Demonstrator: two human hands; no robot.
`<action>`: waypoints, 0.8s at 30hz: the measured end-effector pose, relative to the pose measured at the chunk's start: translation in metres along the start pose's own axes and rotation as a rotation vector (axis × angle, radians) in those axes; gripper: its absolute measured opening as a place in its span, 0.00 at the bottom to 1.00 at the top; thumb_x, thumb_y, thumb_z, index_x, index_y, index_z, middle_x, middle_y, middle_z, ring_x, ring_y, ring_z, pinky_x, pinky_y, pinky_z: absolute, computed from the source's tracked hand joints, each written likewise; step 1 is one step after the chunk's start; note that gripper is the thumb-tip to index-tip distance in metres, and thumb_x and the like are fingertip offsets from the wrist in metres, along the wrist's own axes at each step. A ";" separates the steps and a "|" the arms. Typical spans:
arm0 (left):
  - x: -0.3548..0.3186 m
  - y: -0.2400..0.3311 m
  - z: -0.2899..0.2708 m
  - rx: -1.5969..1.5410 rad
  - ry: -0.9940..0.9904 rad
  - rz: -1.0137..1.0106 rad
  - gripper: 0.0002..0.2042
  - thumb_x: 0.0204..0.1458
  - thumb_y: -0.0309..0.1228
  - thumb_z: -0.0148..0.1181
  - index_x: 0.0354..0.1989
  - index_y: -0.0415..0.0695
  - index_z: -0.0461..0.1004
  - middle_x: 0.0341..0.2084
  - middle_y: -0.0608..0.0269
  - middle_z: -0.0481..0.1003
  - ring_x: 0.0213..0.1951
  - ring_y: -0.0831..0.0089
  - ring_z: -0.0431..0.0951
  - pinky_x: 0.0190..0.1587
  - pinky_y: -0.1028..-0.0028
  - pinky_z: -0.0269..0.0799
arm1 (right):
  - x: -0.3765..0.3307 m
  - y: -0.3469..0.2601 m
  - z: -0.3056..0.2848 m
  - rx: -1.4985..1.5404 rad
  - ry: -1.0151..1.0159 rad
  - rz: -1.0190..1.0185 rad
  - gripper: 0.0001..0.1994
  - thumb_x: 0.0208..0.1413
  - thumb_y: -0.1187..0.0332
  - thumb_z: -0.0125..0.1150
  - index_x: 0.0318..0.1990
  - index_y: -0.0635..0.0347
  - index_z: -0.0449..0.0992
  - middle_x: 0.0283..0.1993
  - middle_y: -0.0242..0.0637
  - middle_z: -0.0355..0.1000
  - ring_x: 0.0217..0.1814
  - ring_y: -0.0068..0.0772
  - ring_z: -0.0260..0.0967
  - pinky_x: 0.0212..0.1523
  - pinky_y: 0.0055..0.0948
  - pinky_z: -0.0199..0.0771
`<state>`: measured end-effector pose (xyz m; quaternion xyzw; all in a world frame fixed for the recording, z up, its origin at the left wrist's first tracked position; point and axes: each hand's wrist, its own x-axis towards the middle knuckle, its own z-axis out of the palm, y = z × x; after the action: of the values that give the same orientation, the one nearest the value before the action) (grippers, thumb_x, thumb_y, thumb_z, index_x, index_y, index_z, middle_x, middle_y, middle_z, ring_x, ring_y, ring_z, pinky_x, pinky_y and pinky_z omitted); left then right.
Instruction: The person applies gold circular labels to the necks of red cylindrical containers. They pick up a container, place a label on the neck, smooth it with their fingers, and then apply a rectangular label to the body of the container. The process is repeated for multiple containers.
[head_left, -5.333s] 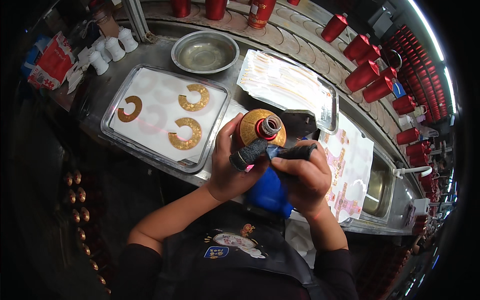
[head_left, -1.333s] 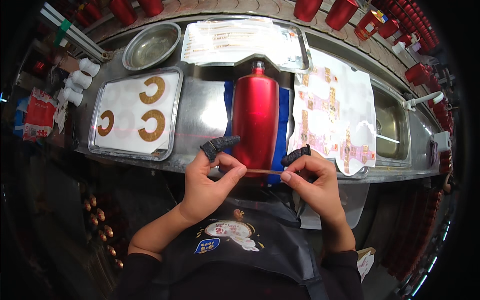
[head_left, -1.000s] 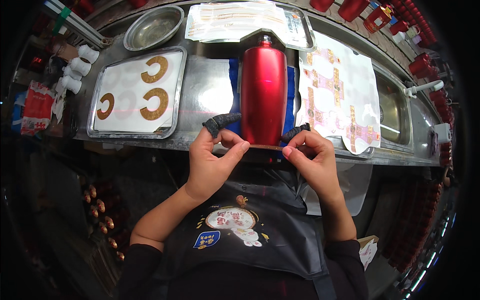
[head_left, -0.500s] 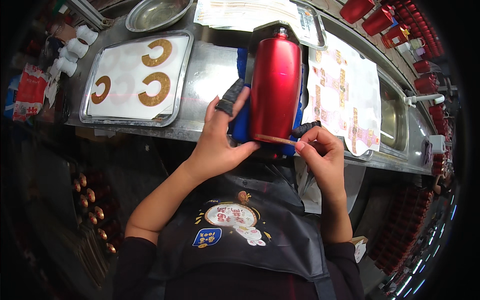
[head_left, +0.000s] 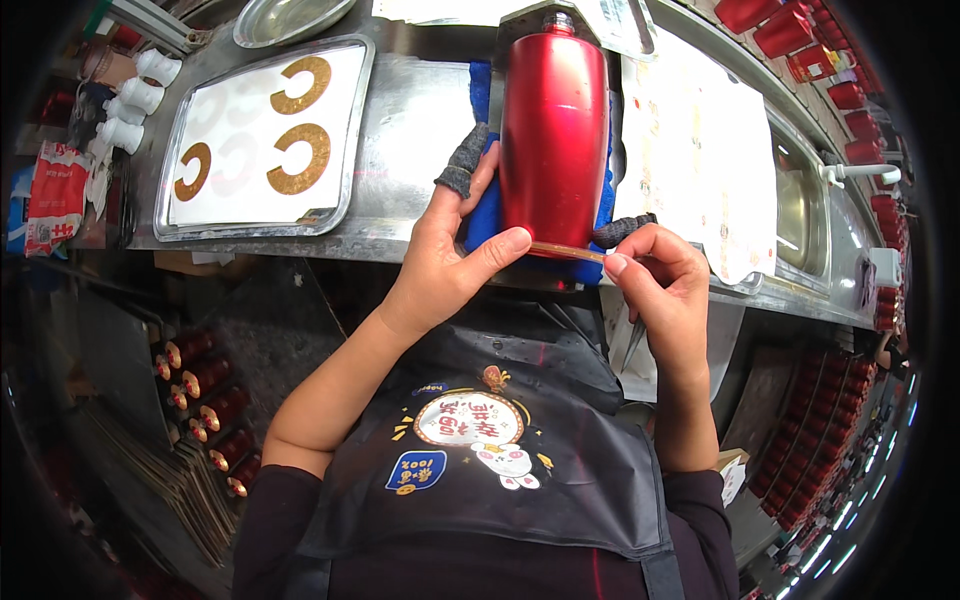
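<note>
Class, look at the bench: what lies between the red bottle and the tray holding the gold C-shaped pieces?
In the head view, bare steel bench top and the edge of a blue cloth lie between the red bottle and the tray.

Left hand (head_left: 440, 265): shifts from bottle's (head_left: 553, 130) base edge to its left side, thumb now pressing gold strip (head_left: 565, 251).

bottle (head_left: 553, 130) on cloth (head_left: 481, 215), tray (head_left: 180, 160) left
</note>
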<state>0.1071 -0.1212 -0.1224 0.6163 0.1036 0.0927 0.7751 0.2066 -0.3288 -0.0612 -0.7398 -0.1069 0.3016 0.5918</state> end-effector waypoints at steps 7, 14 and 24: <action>0.002 -0.001 0.001 0.045 0.001 0.033 0.44 0.56 0.31 0.70 0.75 0.32 0.46 0.73 0.44 0.56 0.73 0.63 0.56 0.74 0.64 0.49 | 0.001 -0.001 -0.002 0.019 -0.014 -0.001 0.05 0.58 0.74 0.64 0.30 0.61 0.75 0.23 0.20 0.68 0.21 0.07 0.58 0.21 0.14 0.52; 0.002 -0.003 -0.002 0.051 -0.012 0.027 0.45 0.55 0.31 0.70 0.75 0.33 0.46 0.73 0.45 0.56 0.74 0.63 0.56 0.74 0.64 0.50 | 0.002 -0.002 -0.005 0.040 -0.036 0.027 0.06 0.58 0.76 0.65 0.30 0.63 0.75 0.24 0.19 0.68 0.25 0.06 0.59 0.25 0.13 0.52; 0.002 0.000 0.004 -0.020 0.007 0.023 0.44 0.55 0.31 0.71 0.74 0.32 0.48 0.72 0.44 0.57 0.73 0.63 0.58 0.73 0.66 0.53 | 0.001 -0.002 -0.003 0.013 -0.021 -0.017 0.05 0.57 0.74 0.63 0.30 0.61 0.75 0.23 0.22 0.68 0.19 0.08 0.57 0.19 0.14 0.53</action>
<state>0.1104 -0.1244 -0.1215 0.6093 0.0982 0.1050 0.7798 0.2097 -0.3301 -0.0599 -0.7317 -0.1175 0.3052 0.5981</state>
